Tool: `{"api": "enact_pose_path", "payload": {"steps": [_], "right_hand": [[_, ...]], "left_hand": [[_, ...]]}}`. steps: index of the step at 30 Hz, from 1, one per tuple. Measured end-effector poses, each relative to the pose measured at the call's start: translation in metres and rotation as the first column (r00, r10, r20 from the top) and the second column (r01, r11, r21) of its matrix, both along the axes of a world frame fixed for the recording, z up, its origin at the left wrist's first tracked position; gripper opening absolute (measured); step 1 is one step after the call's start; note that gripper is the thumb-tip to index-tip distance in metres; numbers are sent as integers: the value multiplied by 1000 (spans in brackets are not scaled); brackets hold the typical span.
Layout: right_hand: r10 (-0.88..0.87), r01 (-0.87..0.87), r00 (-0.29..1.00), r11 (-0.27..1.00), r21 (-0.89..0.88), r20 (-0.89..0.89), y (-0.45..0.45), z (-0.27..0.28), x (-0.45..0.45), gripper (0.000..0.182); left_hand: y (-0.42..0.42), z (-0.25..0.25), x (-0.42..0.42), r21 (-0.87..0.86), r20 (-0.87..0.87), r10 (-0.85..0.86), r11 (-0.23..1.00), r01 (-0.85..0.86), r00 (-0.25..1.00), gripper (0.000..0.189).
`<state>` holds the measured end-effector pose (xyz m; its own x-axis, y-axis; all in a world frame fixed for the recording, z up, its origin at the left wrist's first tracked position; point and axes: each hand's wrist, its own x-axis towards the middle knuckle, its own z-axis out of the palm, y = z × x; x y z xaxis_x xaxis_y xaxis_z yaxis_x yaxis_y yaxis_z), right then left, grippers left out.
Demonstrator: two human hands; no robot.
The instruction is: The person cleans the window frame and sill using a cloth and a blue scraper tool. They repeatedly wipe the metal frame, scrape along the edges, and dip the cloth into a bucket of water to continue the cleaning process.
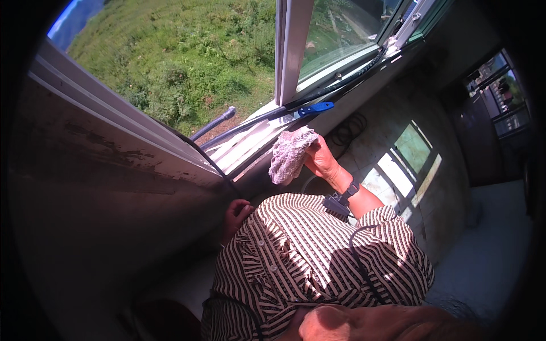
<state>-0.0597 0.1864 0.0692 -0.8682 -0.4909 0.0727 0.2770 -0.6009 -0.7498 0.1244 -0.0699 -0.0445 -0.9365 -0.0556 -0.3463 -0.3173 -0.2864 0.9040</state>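
My right hand (pixel 320 160) grips a bunched, pale pinkish terry cloth (pixel 292 155), held up just inside the window sill. A dark strap with a small box (pixel 338 204) is around that wrist. My left hand (pixel 237 216) is low, in shade beside my striped shirt, its fingers curled; whether anything is in it cannot be made out. Beyond the cloth, a putty knife with a blue handle (pixel 315 109) rests on the white window sill (pixel 228 157), its blade partly under shadow. A black cable (pixel 209 157) comes down over the sill toward my left hand.
A thick dark hose (pixel 328 90) runs along the window frame, and a grey pipe end (pixel 230 111) sticks up outside. Coiled black cable (pixel 352 128) lies by the wall. To the left the wall (pixel 106 136) has peeling paint. Sunlight patches fall on the tiled floor (pixel 375 140).
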Motion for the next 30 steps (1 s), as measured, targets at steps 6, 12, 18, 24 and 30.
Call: {"api": "enact_pose_path", "payload": {"steps": [6,12,18,24,30], "right_hand": [[233,-226,972,965,-137,39,6,-8,-1,36],[327,-323,944,942,-91,36,4,7,2,27],[431,-263,900,652,711,-62,32,-53,-23,21],[608,355,645,298,886,-463,35,-82,-3,21],[546,199,729,407,891,-412,17,-59,-5,19]], "left_hand": [[1,2,-1,58,65,23,998,-27,998,15],[1,3,0,84,66,30,996,-36,997,14],[5,8,-4,69,54,37,997,-41,998,14],[2,2,0,-7,33,15,1000,-15,999,14],[3,0,-9,-23,-26,-23,999,22,999,24]]}}
